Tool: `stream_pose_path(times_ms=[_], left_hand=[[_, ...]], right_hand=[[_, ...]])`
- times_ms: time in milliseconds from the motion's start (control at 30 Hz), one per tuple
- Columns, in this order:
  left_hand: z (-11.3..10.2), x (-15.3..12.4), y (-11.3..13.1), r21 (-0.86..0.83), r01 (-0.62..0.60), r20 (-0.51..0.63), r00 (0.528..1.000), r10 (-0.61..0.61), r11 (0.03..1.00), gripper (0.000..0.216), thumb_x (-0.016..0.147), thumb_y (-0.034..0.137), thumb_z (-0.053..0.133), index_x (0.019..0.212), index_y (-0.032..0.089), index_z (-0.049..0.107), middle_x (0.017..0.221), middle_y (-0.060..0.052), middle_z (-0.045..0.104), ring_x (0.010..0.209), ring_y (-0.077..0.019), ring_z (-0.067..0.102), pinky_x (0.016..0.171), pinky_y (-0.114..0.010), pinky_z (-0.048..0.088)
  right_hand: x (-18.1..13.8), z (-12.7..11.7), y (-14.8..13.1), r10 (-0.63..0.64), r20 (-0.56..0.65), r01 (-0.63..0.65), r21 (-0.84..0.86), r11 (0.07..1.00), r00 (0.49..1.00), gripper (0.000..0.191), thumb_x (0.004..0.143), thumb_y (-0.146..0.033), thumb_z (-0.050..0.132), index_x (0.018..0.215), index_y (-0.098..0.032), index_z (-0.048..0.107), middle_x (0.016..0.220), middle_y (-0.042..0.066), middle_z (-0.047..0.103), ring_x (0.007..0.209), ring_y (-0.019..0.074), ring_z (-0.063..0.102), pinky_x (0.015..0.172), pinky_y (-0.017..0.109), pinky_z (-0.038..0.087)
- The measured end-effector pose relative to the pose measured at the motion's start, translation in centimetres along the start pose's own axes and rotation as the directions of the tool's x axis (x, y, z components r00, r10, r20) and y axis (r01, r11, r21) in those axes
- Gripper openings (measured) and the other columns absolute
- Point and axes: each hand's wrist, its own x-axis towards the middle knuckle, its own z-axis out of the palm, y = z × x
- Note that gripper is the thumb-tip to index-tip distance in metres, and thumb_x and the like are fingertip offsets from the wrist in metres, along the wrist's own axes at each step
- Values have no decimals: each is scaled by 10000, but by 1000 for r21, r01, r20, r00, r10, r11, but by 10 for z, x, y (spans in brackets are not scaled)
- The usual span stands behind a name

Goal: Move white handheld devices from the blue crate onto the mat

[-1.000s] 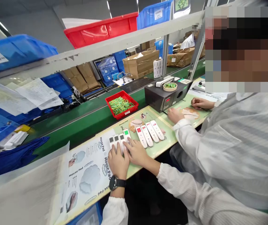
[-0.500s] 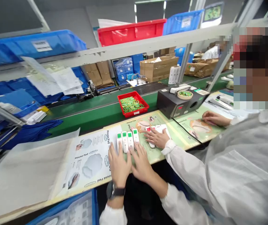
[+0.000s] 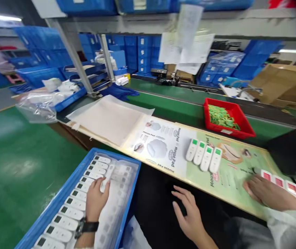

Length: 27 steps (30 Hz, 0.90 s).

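Note:
My left hand, with a black watch at the wrist, reaches into a blue crate. Its thumb and fingers close around a white thermometer-like device lying at a slant there. Beside it, several similar devices with dark screens line the crate's left side. Fingers apart and holding nothing, my right hand hovers over the dark gap in front of the bench. Beyond it, a row of white devices with lit green screens lies on the printed mouse pad sheet.
At the right, a co-worker's hand lies by several devices with red screens. A red bin of small green parts stands by the green conveyor. Papers hang from the shelf above. A black box sits far right.
The view has swung left. Both my hands have left the row of green-lit devices; the left has moved into the blue crate and taken hold of a device, the right has drawn back.

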Motion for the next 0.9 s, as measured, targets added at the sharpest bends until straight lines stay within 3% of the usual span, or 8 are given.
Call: stream_pose_path(times_ms=[133, 267, 400, 467, 533, 633, 733, 900], left_hand=[[-2, 45, -81, 263, 363, 27, 923, -383, 894, 594, 950, 553, 348, 1246, 141, 656, 1176, -196, 697, 1125, -370, 644, 979, -502, 490], [11, 77, -119, 307, 453, 11, 878, -479, 837, 688, 948, 609, 299, 1295, 112, 624, 1200, -228, 674, 1111, -391, 626, 919, -484, 476], [36, 69, -120, 340, 460, -36, 878, -478, 820, 712, 925, 631, 348, 1322, 88, 581, 1271, -235, 612, 1166, -398, 560, 961, -483, 418], [42, 59, -115, 355, 457, -71, 883, -464, 815, 727, 929, 630, 341, 1327, 62, 560, 1272, -244, 588, 1176, -396, 533, 980, -484, 387], [40, 52, -112, 358, 439, -80, 894, -441, 824, 715, 933, 637, 338, 1278, 61, 584, 1231, -233, 594, 1158, -384, 529, 975, -473, 377], [32, 49, -115, 348, 395, -65, 915, -399, 850, 648, 933, 621, 382, 1253, 107, 613, 1221, -201, 606, 1143, -355, 531, 963, -453, 376], [30, 51, -122, 333, 396, -61, 914, -400, 855, 580, 946, 570, 405, 1285, 148, 614, 1249, -185, 604, 1135, -343, 538, 949, -455, 377], [38, 54, -130, 352, 424, -62, 900, -432, 834, 538, 952, 514, 434, 1326, 166, 602, 1292, -184, 587, 1158, -351, 529, 955, -466, 370]], right_hand=[[61, 15, -18, -147, 175, 125, 131, 983, 973, 320, 977, -216, 582, 1289, -285, 596, 1294, 106, 610, 1202, 281, 582, 988, 494, 509], [130, 63, -72, -397, 330, 297, 314, 902, 857, 288, 975, -232, 576, 1257, -269, 619, 1261, 106, 632, 1151, 267, 597, 986, 472, 486], [183, 148, -118, -506, 444, 379, 348, 858, 740, 261, 978, -307, 579, 1220, -234, 645, 1211, 102, 670, 1101, 255, 612, 970, 440, 470], [198, 193, -130, -482, 572, 411, 259, 874, 664, 313, 991, -364, 569, 1263, -225, 637, 1220, 98, 679, 1133, 256, 610, 1002, 431, 458], [208, 234, -139, -422, 725, 468, 155, 870, 544, 398, 995, -434, 562, 1324, -218, 622, 1234, 106, 685, 1160, 262, 619, 1014, 416, 462], [217, 285, -151, -386, 811, 538, 106, 836, 439, 433, 935, -488, 634, 1258, -204, 680, 1146, 113, 723, 1064, 274, 673, 943, 393, 502], [225, 328, -166, -394, 814, 585, 84, 806, 426, 370, 946, -450, 603, 1177, -182, 711, 1122, 121, 727, 1035, 274, 681, 930, 394, 506], [237, 395, -176, -427, 788, 617, 77, 783, 443, 382, 971, -404, 556, 1240, -156, 666, 1280, 166, 662, 1222, 302, 591, 1063, 466, 429]])
